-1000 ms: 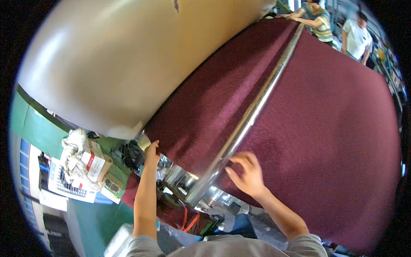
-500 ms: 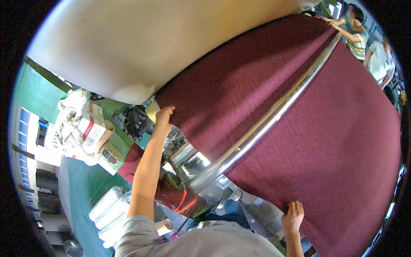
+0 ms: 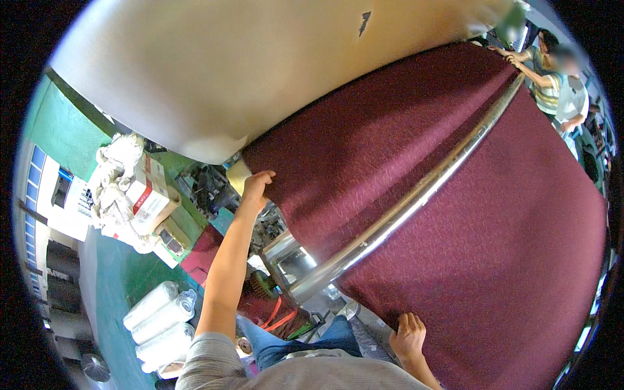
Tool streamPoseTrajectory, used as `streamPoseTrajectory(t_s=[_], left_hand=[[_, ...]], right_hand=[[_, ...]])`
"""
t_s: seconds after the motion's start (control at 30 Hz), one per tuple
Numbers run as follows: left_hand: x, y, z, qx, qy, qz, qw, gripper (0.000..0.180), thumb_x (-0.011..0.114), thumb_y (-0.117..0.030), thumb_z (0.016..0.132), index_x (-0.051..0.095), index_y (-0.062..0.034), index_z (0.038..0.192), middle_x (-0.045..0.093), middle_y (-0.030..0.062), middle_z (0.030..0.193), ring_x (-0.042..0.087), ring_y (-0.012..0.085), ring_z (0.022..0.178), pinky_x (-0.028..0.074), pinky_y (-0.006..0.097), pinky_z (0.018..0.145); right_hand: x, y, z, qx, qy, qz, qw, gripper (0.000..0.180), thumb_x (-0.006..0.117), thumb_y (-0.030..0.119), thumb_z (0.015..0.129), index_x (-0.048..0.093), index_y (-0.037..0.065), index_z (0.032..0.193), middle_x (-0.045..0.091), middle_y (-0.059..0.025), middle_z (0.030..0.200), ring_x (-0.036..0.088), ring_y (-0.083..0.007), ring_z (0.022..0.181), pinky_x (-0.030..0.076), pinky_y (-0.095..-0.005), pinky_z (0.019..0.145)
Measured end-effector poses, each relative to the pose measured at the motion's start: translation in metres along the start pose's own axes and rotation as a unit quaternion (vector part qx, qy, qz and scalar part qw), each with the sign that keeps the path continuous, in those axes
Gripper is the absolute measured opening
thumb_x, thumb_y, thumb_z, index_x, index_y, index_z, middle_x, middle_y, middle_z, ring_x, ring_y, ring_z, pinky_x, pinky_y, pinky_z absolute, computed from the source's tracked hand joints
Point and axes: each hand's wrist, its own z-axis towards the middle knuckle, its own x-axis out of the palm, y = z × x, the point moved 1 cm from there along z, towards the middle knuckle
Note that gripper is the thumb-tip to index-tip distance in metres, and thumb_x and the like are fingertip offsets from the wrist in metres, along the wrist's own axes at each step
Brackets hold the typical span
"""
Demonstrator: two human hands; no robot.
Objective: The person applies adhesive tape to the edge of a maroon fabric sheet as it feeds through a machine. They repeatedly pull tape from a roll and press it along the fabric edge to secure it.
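Evidently gripped maroon fabric (image 3: 455, 253) along near edge with closed left hand (image 3: 257, 187), curled right hand (image 3: 408, 334); probably needed even tension.

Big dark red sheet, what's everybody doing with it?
A person is holding the dark red sheet by its near edge, the left hand on one side of the shiny metal bar and the right hand on the other. The bar runs across the sheet. At the far end, a co-worker in a striped top has both hands by the sheet. A huge pale roller sits alongside.
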Motion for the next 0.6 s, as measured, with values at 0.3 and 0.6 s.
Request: streamPoseTrajectory(t_s=[0.3, 0.6], left_hand=[[-0.018, 0.012, 0.014, 0.054, -0.11, -0.062, 0.991, 0.023, 0.05, 0.002, 0.076, 0.065, 0.0033, 0.092, 0.063, 0.0125, 0.102, 0.056, 0.0211, 0.088, 0.046, 0.033, 0.071], [0.006, 0.011, 0.009, 0.011, 0.093, 0.091, 0.991, 0.025, 0.055, -0.006, 0.074, 0.068, -0.0096, 0.094, 0.056, 0.008, 0.114, 0.042, 0.0263, 0.112, 0.028, 0.051, 0.095]], right_hand=[[0.017, 0.018, 0.027, -0.011, -0.035, -0.038, 0.999, 0.023, 0.06, 0.01, 0.054, 0.045, 0.004, 0.07, 0.047, -0.0137, 0.072, 0.051, -0.0322, 0.068, 0.043, -0.0425, 0.059], [0.027, 0.038, 0.046, -0.023, -0.079, -0.069, 0.994, 0.02, 0.057, 0.005, 0.054, 0.043, 0.006, 0.07, 0.046, -0.012, 0.069, 0.05, -0.0307, 0.065, 0.042, -0.0409, 0.057]])
